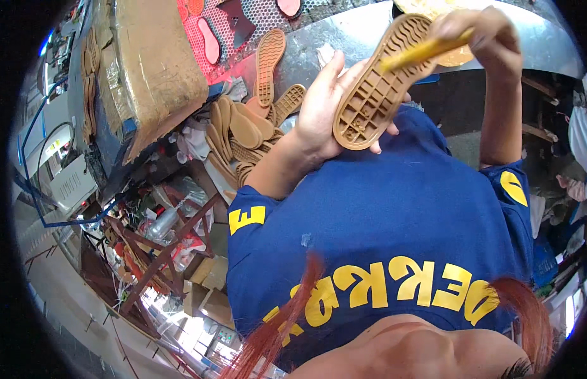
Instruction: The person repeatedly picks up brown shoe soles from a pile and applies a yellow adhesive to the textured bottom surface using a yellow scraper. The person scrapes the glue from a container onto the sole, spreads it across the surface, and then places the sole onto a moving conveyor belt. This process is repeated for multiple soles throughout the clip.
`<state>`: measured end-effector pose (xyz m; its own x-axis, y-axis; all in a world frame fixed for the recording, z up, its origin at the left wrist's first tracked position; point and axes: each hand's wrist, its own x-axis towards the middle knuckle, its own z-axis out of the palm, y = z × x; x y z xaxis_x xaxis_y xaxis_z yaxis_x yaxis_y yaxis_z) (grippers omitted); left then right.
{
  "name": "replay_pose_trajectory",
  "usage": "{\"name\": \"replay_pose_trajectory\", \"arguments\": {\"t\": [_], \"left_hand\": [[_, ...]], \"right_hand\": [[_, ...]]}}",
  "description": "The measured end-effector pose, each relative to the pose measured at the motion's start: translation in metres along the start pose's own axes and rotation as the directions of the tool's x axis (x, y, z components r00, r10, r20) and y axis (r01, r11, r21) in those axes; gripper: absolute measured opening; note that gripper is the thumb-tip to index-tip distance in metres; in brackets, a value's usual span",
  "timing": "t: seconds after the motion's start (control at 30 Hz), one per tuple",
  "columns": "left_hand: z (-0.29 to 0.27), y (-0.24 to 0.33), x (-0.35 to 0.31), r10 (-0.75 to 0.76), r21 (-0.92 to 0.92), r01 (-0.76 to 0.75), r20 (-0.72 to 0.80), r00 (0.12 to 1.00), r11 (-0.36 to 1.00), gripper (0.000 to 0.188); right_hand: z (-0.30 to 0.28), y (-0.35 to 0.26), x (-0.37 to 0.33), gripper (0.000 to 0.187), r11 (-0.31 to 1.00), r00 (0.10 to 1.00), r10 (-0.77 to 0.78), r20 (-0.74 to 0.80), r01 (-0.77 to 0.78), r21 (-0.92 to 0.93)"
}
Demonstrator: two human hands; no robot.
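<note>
My left hand (319, 107) is closed round a tan shoe sole (375, 95), palm beneath it and fingertips showing past its near edge. The sole is tilted, its gridded, ribbed side facing up. In my right hand (492, 38) is a slim yellow brush-like tool (426, 52), slightly blurred, its tip over the middle of the sole. Whether the tip touches the sole I cannot tell. Just behind the right hand lies a yellowish, crusted round container (454, 57), partly hidden by the sole and hand.
Several tan soles lie in a pile (243, 129) left of my left forearm, with one sole (268, 63) leaning at the table edge. Red and pink pieces (209, 41) rest on a perforated sheet. A worn cardboard-covered block (157, 63) stands at the left. The metal tabletop (350, 38) runs behind my hands.
</note>
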<state>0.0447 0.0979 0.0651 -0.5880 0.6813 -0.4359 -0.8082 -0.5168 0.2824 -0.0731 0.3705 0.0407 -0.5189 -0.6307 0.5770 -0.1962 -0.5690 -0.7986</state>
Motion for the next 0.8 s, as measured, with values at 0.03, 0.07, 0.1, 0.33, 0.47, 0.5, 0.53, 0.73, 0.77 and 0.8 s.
{"name": "replay_pose_trajectory", "arguments": {"t": [0.03,0.07,0.1,0.33,0.47,0.5,0.53,0.73,0.77,0.8], "left_hand": [[-0.004,-0.003,0.000,0.028,0.007,-0.028,-0.016,0.999,1.000,0.070],[-0.010,-0.004,0.002,0.055,0.019,-0.054,-0.024,0.998,0.998,0.067],[-0.013,-0.003,0.005,0.082,0.035,-0.081,-0.025,0.996,0.996,0.064],[-0.027,-0.015,0.010,0.617,0.270,-0.572,-0.127,0.776,0.775,0.059],[-0.038,-0.014,0.009,0.792,0.495,-0.696,0.023,0.610,0.521,0.086],[-0.042,-0.011,0.009,0.832,0.628,-0.676,0.080,0.549,0.386,0.085],[-0.046,-0.008,0.010,0.858,0.737,-0.634,0.148,0.492,0.236,0.084],[-0.073,0.009,0.012,0.860,0.760,-0.649,0.309,0.406,0.033,0.095],[-0.072,0.010,0.010,0.862,0.751,-0.660,0.317,0.395,0.026,0.096],[-0.070,0.012,0.007,0.866,0.742,-0.670,0.323,0.382,0.019,0.097]], "right_hand": [[-0.015,0.002,-0.022,0.016,0.999,0.981,-0.035,-0.189,0.039,0.021],[-0.017,0.003,-0.031,0.017,0.998,0.943,-0.036,-0.332,0.050,0.034],[-0.019,0.004,-0.037,0.019,0.997,0.884,-0.042,-0.466,0.068,0.038],[0.027,0.079,-0.079,0.021,0.771,0.227,-0.088,-0.970,-0.601,-0.211],[0.030,0.123,-0.107,0.013,0.314,0.682,-0.223,-0.697,-0.627,-0.713],[0.031,0.129,-0.111,0.016,0.225,0.757,-0.168,-0.631,-0.594,-0.773],[0.029,0.136,-0.114,0.019,0.158,0.778,-0.175,-0.604,-0.583,-0.797],[0.017,0.175,-0.126,0.023,-0.094,0.803,-0.082,-0.590,-0.595,-0.798],[0.018,0.179,-0.129,0.021,-0.017,0.761,-0.103,-0.641,-0.646,-0.763],[0.023,0.177,-0.124,0.019,0.062,0.716,-0.117,-0.689,-0.687,-0.724]]}}
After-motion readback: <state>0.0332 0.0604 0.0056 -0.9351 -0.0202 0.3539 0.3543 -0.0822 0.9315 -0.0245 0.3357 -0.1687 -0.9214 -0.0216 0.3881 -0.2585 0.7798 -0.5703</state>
